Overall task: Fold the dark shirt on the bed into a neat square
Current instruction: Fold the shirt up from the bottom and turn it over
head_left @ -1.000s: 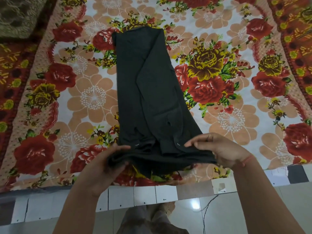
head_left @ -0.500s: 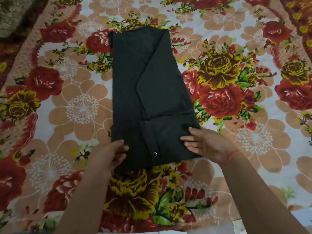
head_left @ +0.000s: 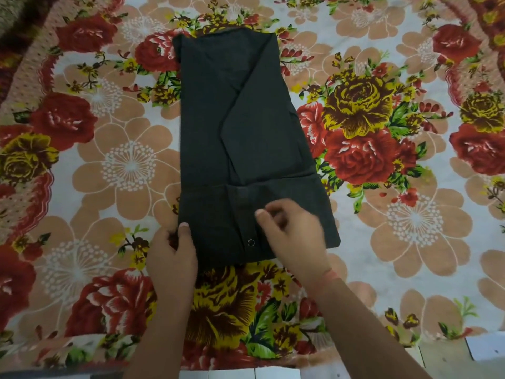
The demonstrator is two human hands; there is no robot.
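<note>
Far left, top corner: edge of a dark patterned textile (head_left: pixel 11 12), only partly in view.

The floral bedsheet (head_left: pixel 131 165) covers nearly the whole view: red and yellow roses, tan flowers on white.

Left hand (head_left: pixel 172 253): sits at the near-left corner of the dark shirt (head_left: pixel 240 119). The thumb lies on top of the fabric edge and the fingers are curled at the side, with a bit of dark cloth showing between them. It grips the corner.

The shirt lies flat on the sheet at centre, a long, narrow strip running away from the person. The side panels are folded inward and overlap along a diagonal line. The near end is turned up over the body as a flap, with a straight crosswise edge. The far end is squared off and the right edge slants outward toward the near side.

Snap button (head_left: pixel 250 242): a small metal ring on the flap, between the two hands, near the lower edge.

Right hand (head_left: pixel 293 233): rests on the flap just right of the snap, with fingers curled downward and the thumb reaching left. It is motion-blurred, so whether it pinches cloth or only presses cannot be told.

Red thread (head_left: pixel 329 274) circles the right wrist.

Bottom edge: pale floor tiles (head_left: pixel 232 374) past the sheet's border.
</note>
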